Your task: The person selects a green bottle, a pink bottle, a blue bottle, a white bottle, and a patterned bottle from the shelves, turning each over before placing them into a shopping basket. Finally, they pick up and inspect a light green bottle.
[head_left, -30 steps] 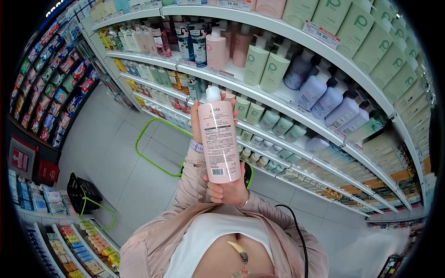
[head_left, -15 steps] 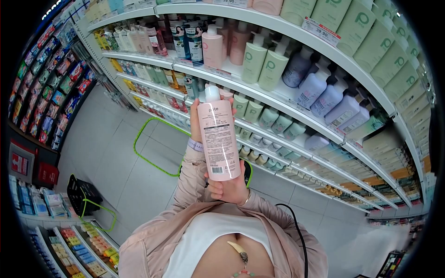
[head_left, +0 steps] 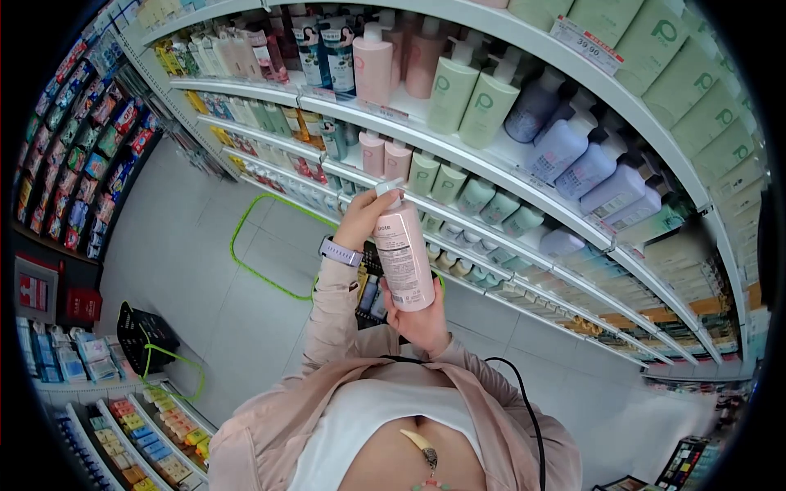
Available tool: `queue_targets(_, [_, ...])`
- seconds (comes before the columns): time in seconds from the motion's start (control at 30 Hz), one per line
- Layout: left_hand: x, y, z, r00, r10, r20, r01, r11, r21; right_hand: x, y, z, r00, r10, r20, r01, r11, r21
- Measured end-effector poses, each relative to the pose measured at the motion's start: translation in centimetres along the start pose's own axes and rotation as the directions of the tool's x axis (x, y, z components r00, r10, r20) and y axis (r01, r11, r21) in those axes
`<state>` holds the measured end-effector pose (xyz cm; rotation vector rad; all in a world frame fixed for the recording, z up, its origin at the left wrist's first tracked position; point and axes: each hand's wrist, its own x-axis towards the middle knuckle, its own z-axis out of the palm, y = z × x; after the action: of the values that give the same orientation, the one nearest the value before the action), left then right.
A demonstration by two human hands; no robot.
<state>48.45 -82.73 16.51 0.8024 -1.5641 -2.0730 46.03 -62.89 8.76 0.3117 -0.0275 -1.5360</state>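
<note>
A pink pump bottle (head_left: 405,260) with a white top is held upright, slightly tilted, in front of my body, its printed back label facing me. My left hand (head_left: 362,216), with a pale watch on the wrist, wraps round the bottle's upper part near the pump. Lower down, my right hand (head_left: 419,321) supports the base, with its thumb along the side. Beyond the bottle, similar small pink bottles (head_left: 385,157) stand on a lower shelf, and a larger pink pump bottle (head_left: 372,67) stands on the shelf above.
Curved white shelves (head_left: 483,151) carry green and purple bottles (head_left: 561,149). A basket with a green handle (head_left: 270,282) stands on the floor behind my arms. Another black basket (head_left: 147,335) is at the left, near racks of packets (head_left: 82,164).
My left hand has moved up from behind the bottle to its top, near the pump. The bottle has shifted slightly right and down and turned a little.
</note>
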Motion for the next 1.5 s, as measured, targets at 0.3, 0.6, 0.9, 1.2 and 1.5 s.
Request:
queue_targets(0.3, [0.9,-12.7,-4.0,0.93,-0.351,-0.108,0.323,0.922,-0.215,-1.1,-1.0,-7.6,0.94,-0.09,-0.33,0.047,0.99,-0.136])
queue_targets(0.6, [0.3,-34.0,-8.3,0.722,-0.567,-0.397,0.615,0.788,-0.007,-0.6,-4.9,-23.5,0.768,-0.26,-0.585,-0.438,0.452,-0.777])
queue_targets(0.9, [1.0,-58.7,-11.5,0.842,-0.36,-0.402,0.531,0.683,0.501,5.8,-10.2,-40.3,0.61,0.196,-0.767,-0.734,0.505,-0.455])
queue_targets(1.2, [1.1,-71.0,-12.6,0.522,-0.852,-0.05,0.85,0.524,-0.049,10.2,-12.7,-56.0,0.479,-0.02,-0.878,-0.594,0.728,-0.341])
queue_targets(1.5, [1.2,-78.0,-14.2,0.603,-0.788,-0.121,0.766,0.615,-0.189,12.0,-13.0,-64.5,0.567,-0.084,-0.82,-0.378,0.858,-0.349])
